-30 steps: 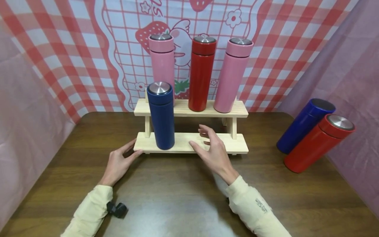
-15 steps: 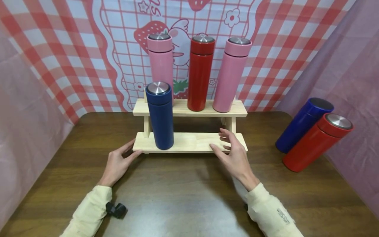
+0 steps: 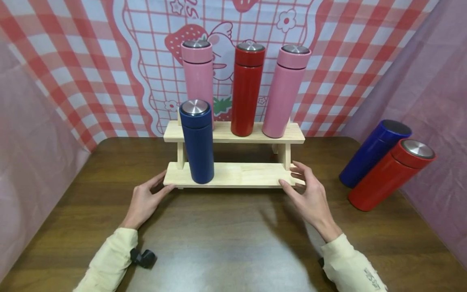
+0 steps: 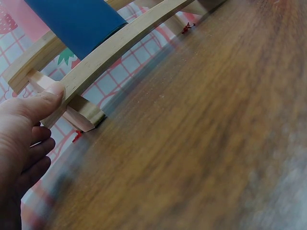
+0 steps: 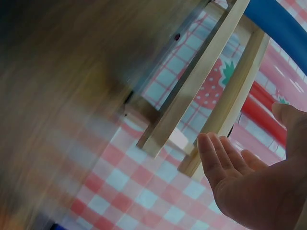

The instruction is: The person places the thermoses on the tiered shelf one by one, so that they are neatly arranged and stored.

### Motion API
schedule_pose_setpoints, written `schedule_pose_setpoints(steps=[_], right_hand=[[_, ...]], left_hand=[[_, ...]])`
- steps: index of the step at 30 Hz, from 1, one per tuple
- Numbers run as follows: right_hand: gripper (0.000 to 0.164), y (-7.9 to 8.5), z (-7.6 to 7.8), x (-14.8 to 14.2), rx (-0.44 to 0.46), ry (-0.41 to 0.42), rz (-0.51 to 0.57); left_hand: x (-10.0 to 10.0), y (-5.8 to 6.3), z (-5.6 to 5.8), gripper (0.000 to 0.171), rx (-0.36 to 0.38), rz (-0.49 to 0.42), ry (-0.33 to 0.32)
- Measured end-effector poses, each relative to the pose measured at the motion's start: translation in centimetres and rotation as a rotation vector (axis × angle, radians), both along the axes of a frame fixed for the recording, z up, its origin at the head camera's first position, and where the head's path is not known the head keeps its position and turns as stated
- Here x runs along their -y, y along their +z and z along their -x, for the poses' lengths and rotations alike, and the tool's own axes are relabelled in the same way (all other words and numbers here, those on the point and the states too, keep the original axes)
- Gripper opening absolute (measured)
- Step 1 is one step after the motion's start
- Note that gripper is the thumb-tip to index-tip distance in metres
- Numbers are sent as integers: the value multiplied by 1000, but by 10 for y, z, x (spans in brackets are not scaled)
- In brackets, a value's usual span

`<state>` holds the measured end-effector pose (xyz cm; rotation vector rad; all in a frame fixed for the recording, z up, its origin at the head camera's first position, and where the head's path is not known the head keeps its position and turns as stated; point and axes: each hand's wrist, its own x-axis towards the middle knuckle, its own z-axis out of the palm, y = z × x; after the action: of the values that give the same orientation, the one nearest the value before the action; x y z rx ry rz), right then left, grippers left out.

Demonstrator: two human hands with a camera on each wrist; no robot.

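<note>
My left hand holds the left end of the lower board of a two-tier wooden stand. In the left wrist view its thumb presses the board's edge; the index finger is partly hidden behind the wood. My right hand, holding nothing, hovers by the right end of that board with fingers spread loosely from the thumb; whether it touches the wood I cannot tell. Upright on the lower board's left stands a dark blue thermos bottle. Along the upper board are a pink thermos, a red thermos and another pink thermos.
To the right on the brown wooden table stand a bright blue thermos and another red thermos, close together. A checked strawberry-print cloth hangs behind the stand, with pinkish cloth at the sides.
My right hand has moved rightward along the lower board, from its middle to its right end. The left hand keeps its place, and the bottles stand where they were.
</note>
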<state>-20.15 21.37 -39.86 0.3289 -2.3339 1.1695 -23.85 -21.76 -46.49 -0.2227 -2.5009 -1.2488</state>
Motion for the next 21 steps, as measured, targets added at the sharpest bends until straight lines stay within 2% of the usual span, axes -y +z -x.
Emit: schedule_pose_setpoints(steps=[15,21], right_hand=[[61,2,-20,-39,-1,-93,10],[58,3,-29,-54,13,-149,-32]], left_hand=[[0,0,1,58,-20,5,-2],[0,0,2,57,-25,1,3]])
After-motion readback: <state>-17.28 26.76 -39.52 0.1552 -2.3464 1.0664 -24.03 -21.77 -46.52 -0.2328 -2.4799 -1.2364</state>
